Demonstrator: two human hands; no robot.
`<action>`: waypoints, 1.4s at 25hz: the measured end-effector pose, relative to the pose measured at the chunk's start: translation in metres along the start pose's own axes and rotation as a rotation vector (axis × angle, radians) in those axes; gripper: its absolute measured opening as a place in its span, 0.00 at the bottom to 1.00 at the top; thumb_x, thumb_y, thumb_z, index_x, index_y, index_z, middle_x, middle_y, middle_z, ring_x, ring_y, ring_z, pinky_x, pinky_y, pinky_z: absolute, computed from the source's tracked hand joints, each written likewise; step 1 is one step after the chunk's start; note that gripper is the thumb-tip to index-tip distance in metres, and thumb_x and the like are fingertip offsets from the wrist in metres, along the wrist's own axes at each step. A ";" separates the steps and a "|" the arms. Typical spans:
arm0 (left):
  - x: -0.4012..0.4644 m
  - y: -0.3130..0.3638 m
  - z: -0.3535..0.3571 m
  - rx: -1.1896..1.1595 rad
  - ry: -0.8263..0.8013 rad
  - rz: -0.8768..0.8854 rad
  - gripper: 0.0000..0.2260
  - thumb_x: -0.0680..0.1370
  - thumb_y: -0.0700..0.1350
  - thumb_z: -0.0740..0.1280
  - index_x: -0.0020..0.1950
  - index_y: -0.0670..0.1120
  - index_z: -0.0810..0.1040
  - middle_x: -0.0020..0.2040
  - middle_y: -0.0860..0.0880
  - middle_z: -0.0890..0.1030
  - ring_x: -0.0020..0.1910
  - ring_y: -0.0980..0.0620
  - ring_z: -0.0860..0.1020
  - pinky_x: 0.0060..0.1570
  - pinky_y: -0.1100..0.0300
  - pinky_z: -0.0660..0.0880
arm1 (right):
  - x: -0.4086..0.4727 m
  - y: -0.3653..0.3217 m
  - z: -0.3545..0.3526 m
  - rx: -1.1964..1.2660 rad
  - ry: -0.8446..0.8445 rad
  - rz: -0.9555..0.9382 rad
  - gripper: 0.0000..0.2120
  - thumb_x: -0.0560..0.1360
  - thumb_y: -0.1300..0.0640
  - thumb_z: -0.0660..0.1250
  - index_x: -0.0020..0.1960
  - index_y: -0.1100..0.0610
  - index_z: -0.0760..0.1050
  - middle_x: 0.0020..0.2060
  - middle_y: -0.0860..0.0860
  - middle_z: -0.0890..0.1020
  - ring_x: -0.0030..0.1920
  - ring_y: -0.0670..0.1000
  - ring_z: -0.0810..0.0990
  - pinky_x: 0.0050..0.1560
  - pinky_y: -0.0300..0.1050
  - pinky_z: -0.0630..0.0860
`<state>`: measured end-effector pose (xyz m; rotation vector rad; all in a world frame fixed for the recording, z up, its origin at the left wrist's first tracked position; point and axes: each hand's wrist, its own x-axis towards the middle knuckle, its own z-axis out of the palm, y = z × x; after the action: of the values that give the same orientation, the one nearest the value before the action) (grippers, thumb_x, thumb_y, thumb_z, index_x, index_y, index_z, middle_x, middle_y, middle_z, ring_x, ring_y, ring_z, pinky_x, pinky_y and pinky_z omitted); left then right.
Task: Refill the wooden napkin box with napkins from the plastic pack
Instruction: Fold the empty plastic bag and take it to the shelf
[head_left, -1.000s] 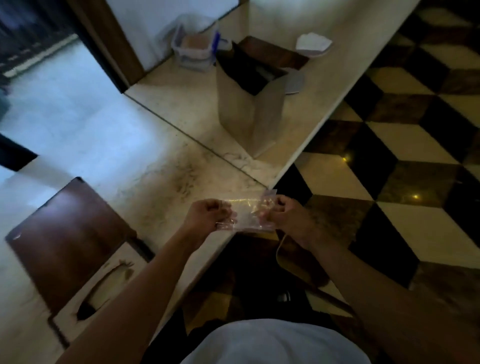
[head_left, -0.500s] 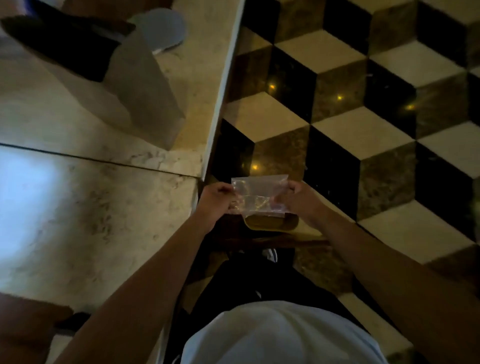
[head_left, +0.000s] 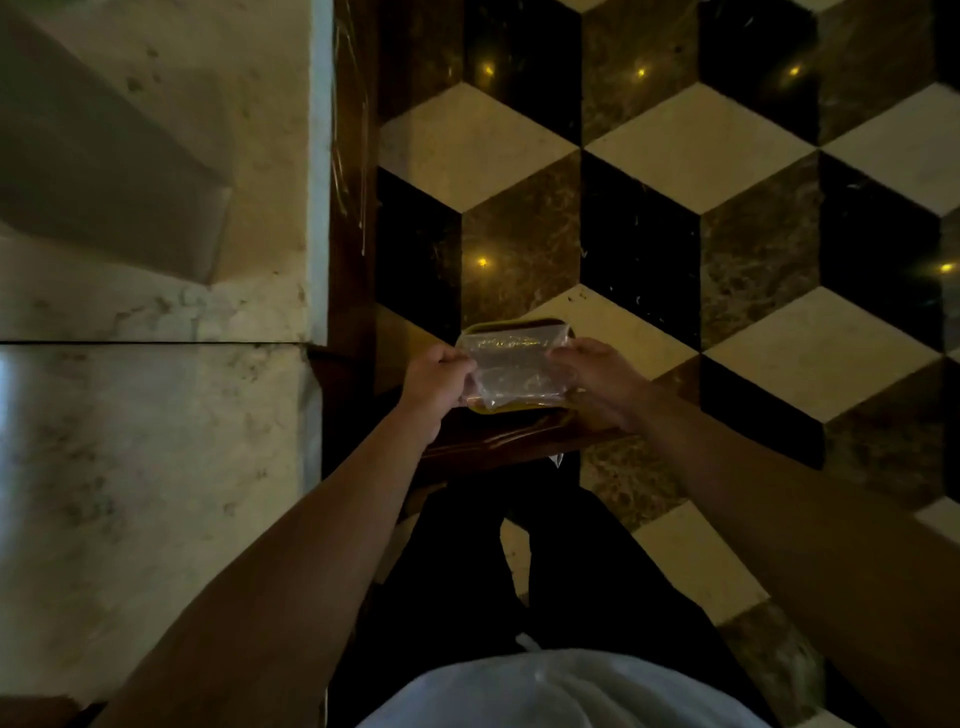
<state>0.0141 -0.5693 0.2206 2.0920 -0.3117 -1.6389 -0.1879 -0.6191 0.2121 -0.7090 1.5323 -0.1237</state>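
Observation:
A clear, empty-looking plastic pack (head_left: 517, 371) is stretched flat between both my hands, off the counter's right edge and above the floor. My left hand (head_left: 439, 379) pinches its left side and my right hand (head_left: 597, 376) pinches its right side. Directly under the pack sits a dark container with a yellow rim (head_left: 511, 328), mostly hidden by the plastic. The wooden napkin box is out of view, apart from a dark brown corner (head_left: 31, 709) at the bottom left that I cannot identify for certain.
The marble counter (head_left: 156, 441) fills the left half, with a grey upright object (head_left: 104, 171) at its upper left. A dark wooden ledge (head_left: 498, 441) lies under my wrists. To the right is a cube-patterned tile floor (head_left: 727, 182). My dark trousers are below.
My view has swung right and down, from the counter with the wooden box to the floor. Both hands carried the plastic pack off the counter edge, over the yellow-rimmed container.

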 end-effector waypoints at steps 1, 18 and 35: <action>0.008 -0.005 0.010 -0.004 0.016 -0.027 0.08 0.81 0.41 0.67 0.58 0.40 0.79 0.45 0.43 0.82 0.46 0.45 0.83 0.55 0.41 0.82 | 0.012 0.006 0.001 -0.014 -0.003 0.014 0.18 0.77 0.50 0.71 0.63 0.58 0.78 0.59 0.59 0.83 0.57 0.58 0.83 0.53 0.54 0.79; 0.276 -0.125 0.102 0.076 0.140 -0.075 0.10 0.81 0.44 0.64 0.49 0.40 0.82 0.44 0.42 0.82 0.43 0.45 0.80 0.42 0.54 0.75 | 0.304 0.135 0.028 -0.246 0.042 0.154 0.24 0.72 0.51 0.72 0.64 0.61 0.77 0.44 0.56 0.82 0.40 0.54 0.81 0.35 0.47 0.80; 0.378 -0.165 0.128 0.298 0.105 -0.109 0.17 0.83 0.49 0.62 0.69 0.44 0.72 0.56 0.46 0.77 0.54 0.45 0.76 0.50 0.54 0.70 | 0.390 0.180 0.042 -0.259 0.113 0.145 0.16 0.78 0.50 0.67 0.63 0.55 0.75 0.55 0.55 0.81 0.56 0.56 0.82 0.61 0.56 0.80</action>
<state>-0.0257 -0.6230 -0.2063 2.4451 -0.4375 -1.6179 -0.1825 -0.6555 -0.2179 -0.8025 1.7217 0.1485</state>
